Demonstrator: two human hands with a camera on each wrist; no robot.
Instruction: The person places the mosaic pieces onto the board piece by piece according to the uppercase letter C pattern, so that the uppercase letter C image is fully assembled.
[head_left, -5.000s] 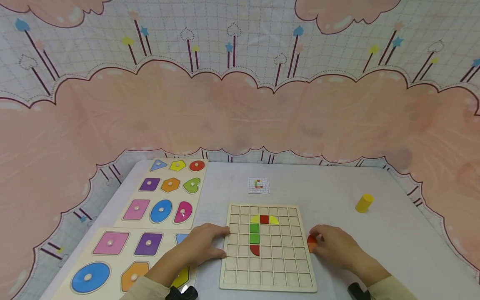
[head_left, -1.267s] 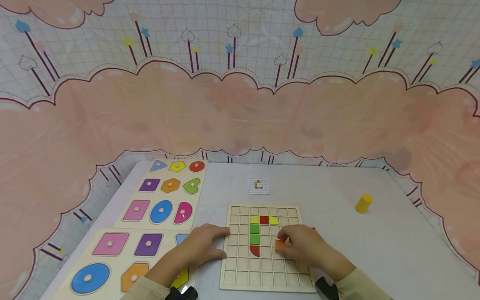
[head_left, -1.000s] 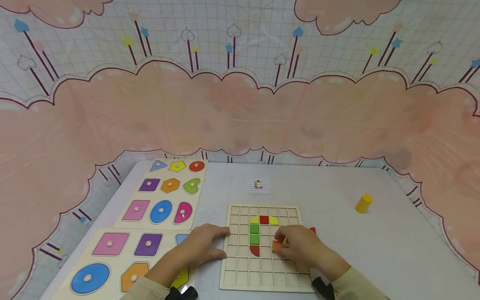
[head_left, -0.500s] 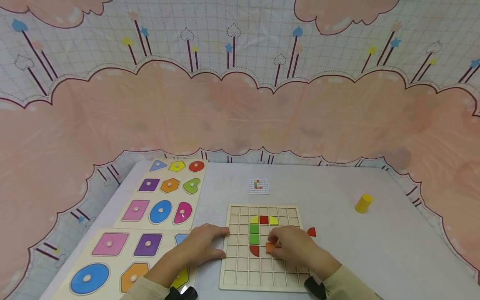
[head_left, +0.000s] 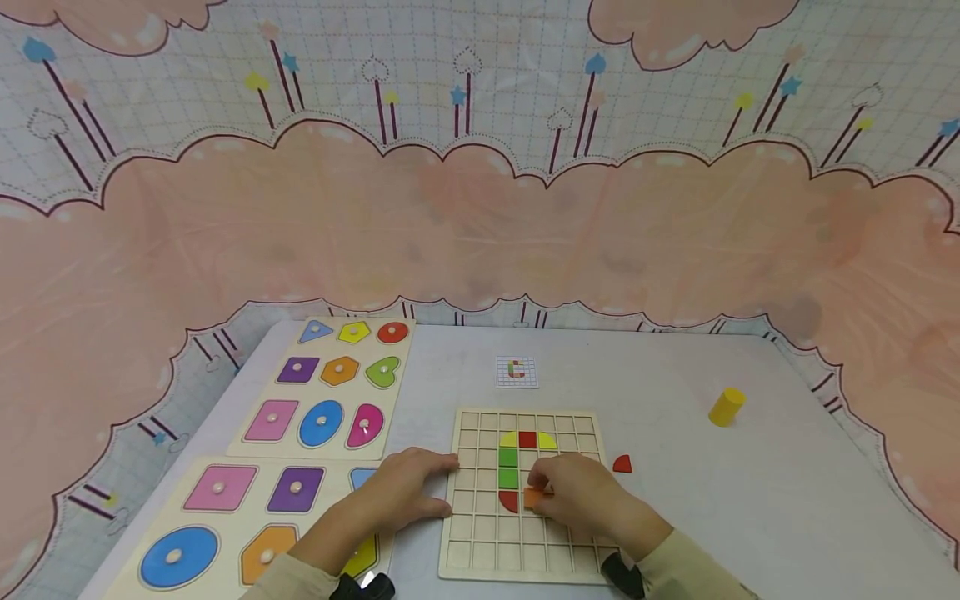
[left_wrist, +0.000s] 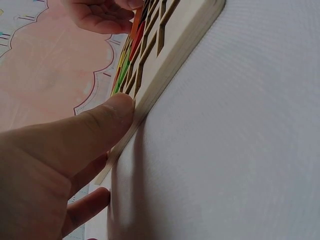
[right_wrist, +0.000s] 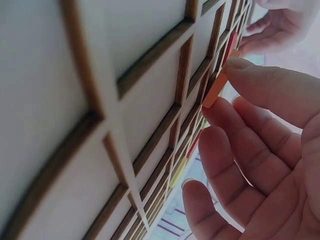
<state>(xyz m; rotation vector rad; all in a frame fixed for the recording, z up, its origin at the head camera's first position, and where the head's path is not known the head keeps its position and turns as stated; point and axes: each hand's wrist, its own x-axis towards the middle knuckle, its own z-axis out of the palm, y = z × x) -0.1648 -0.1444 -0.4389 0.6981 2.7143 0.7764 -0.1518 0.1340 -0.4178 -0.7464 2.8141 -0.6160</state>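
A wooden grid board point(head_left: 536, 556) lies on the table. Set in its cells are a red square point(head_left: 527, 439) between two yellow quarter-rounds point(head_left: 547, 441), two green squares point(head_left: 508, 467) in a column, and a red quarter-round point(head_left: 508, 501) below them. My right hand point(head_left: 581, 496) pinches an orange square tile point(head_left: 533, 498) between thumb and fingers, just right of that red quarter-round; the right wrist view shows the tile point(right_wrist: 216, 89) tilted at the grid. My left hand point(head_left: 401, 492) rests against the board's left edge, its thumb point(left_wrist: 120, 107) touching the rim.
A loose red quarter-round point(head_left: 622, 463) lies right of the board. A yellow cylinder point(head_left: 727, 407) stands farther right. Behind the board is a small pattern card point(head_left: 517, 372). Two knobbed shape-puzzle boards point(head_left: 251, 446) cover the table's left side.
My right hand picked up the orange tile right of the board and carried it left over the grid, beside the red quarter-round. The loose red quarter-round came into full view. My left hand stayed put.
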